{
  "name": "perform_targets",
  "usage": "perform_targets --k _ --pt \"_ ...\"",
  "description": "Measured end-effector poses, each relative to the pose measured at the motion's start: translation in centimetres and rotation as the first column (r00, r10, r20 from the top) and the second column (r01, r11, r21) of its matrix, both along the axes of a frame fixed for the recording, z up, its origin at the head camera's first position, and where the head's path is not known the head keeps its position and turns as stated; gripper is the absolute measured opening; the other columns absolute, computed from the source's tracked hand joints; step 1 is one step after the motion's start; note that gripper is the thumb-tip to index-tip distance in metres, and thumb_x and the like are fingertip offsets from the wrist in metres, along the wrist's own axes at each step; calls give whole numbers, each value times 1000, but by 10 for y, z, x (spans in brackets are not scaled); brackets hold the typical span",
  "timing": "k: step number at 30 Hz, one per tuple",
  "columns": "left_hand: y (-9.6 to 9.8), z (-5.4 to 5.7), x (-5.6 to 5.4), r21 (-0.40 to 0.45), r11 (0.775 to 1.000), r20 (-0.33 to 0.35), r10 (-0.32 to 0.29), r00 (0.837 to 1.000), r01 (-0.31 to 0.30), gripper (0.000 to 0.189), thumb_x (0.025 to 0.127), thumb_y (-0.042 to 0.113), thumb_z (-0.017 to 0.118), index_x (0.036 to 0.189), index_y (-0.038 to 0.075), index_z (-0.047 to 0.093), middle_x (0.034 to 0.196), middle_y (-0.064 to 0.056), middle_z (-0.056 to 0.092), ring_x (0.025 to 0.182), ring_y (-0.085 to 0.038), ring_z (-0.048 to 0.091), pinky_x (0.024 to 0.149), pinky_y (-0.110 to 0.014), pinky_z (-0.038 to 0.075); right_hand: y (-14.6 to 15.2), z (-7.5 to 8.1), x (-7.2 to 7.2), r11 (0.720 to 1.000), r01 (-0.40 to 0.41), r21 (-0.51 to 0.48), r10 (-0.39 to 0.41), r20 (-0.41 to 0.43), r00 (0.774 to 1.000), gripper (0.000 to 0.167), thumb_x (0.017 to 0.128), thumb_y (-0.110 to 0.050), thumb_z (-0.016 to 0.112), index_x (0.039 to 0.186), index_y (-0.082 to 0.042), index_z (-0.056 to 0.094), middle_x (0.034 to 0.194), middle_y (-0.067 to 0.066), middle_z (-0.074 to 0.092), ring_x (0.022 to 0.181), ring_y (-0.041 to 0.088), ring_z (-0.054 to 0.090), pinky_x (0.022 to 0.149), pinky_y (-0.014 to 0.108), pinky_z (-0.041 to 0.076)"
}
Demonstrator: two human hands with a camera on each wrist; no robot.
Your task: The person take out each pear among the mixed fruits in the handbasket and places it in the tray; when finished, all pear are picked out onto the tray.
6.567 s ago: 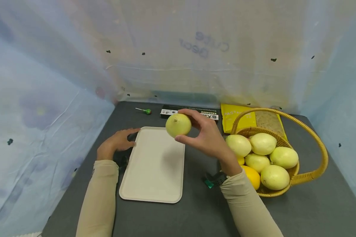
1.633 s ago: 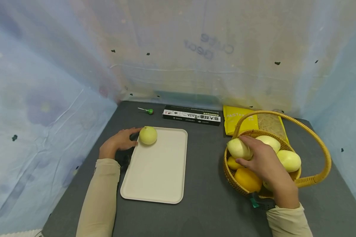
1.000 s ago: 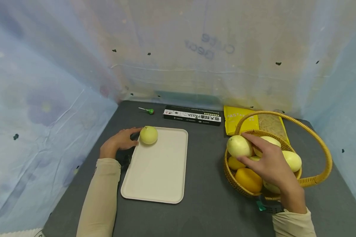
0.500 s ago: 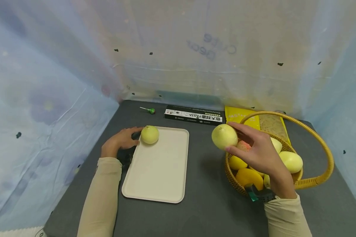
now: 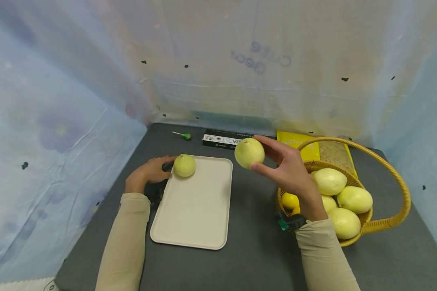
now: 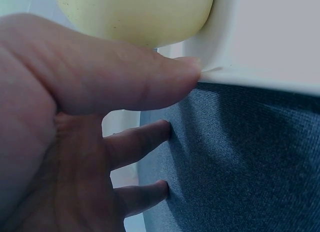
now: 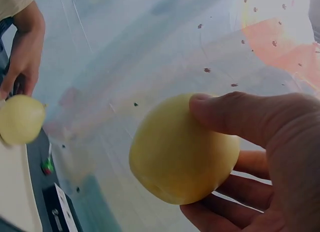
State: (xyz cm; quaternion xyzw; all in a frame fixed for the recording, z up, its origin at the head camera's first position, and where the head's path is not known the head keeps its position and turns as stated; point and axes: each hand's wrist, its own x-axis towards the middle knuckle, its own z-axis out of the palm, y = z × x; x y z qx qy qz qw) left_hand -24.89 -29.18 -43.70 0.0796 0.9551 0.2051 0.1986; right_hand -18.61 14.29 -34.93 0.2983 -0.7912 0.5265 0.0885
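My right hand (image 5: 289,165) holds a pale yellow-green pear (image 5: 249,153) between thumb and fingers, raised above the table to the right of the white tray (image 5: 193,214). In the right wrist view the thumb lies on top of this pear (image 7: 182,152), with fingers beneath. A second pear (image 5: 184,165) sits in the tray's far left corner. My left hand (image 5: 149,173) rests at that corner, its thumb (image 6: 150,79) on the tray's rim and other fingertips down on the dark table. The wicker basket (image 5: 365,218) at right has several similar pale fruits (image 5: 329,182) inside.
Yellow fruit (image 5: 289,201) shows in the basket, partly behind my right wrist. The basket's tall handle (image 5: 393,173) arches over its right side. Farther back are a black pasta box (image 5: 222,139), a yellow pasta bag (image 5: 306,151) and a green lollipop (image 5: 186,136). Cloth walls surround the table.
The first pear, held over the tray 6.6 s ago, now sits in its corner. My right hand has lifted another from the basket and carried it left. My left hand keeps its place.
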Motion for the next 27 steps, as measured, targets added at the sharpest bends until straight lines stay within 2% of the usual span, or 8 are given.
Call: perform_targets --k 8,12,19,23,27 --pt "0 1 0 -4 1000 -9 -5 1000 5 73 110 25 66 175 20 33 180 -27 21 163 -62 13 127 -83 17 -32 -5 -20 999 -19 -33 19 12 1000 73 91 -4 89 158 -6 59 154 12 66 138 32 68 112 24 56" --pt "-1 0 1 0 1000 -17 -5 1000 5 74 109 24 66 175 19 34 180 -27 22 163 -61 15 127 -82 18 -45 -12 -29 999 -18 -43 20 29 999 72 92 -5 89 158 -5 59 153 13 66 138 30 69 112 28 57" --pt "0 2 1 -3 1000 -21 -1 1000 1 73 109 24 66 175 19 34 180 -27 22 163 -61 15 127 -82 19 -68 -32 -46 997 -38 -71 42 57 998 71 94 -9 88 158 -5 58 154 14 65 137 28 70 113 38 58" --pt "0 0 0 -3 1000 -18 2 1000 -2 74 109 24 66 175 20 33 181 -26 21 164 -60 15 127 -82 19 -81 -47 -54 994 -48 -96 55 73 996 70 93 -8 88 156 -3 59 152 15 66 136 29 70 112 38 59" --pt "1 -1 -1 -3 1000 -16 4 1000 -4 74 108 23 66 175 20 33 181 -26 21 164 -60 15 127 -82 19 -92 -64 -60 989 -43 -141 61 125 990 69 91 -7 88 154 -4 61 150 15 67 135 31 71 111 38 60"
